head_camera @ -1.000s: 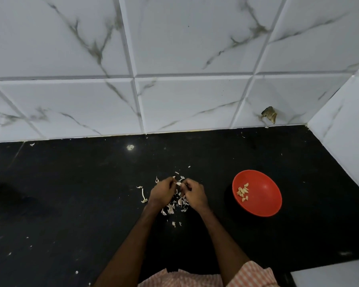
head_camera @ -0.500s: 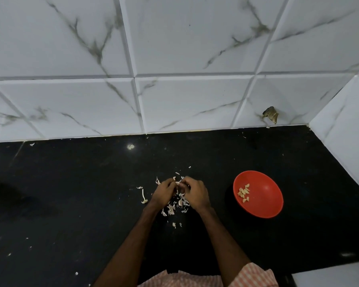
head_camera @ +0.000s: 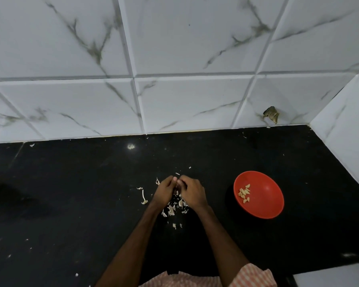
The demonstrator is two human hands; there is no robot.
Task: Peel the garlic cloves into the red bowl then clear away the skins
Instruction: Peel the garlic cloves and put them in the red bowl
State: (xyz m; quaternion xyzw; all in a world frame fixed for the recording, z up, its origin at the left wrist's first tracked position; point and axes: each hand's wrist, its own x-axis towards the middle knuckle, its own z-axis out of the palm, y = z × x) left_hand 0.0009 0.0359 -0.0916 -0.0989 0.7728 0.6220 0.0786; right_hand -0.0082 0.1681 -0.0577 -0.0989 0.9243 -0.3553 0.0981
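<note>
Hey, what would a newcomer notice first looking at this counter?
The red bowl stands out on the black countertop, right of the hands, with a small cluster of peeled garlic cloves inside. Nearer the middle, the left hand and right hand meet fingertip to fingertip above a scatter of pale garlic skins; anything between them is hidden.

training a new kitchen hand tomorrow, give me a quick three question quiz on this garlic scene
1. True or false: peeled cloves lie in the red bowl.
2. Where are most loose skins? A in the bowl; B on the black counter near the left hand; C on the wall tiles.
3. Fill in: the bowl sits to the ____ of the right hand.
Key: 1 true; 2 B; 3 right.
</note>
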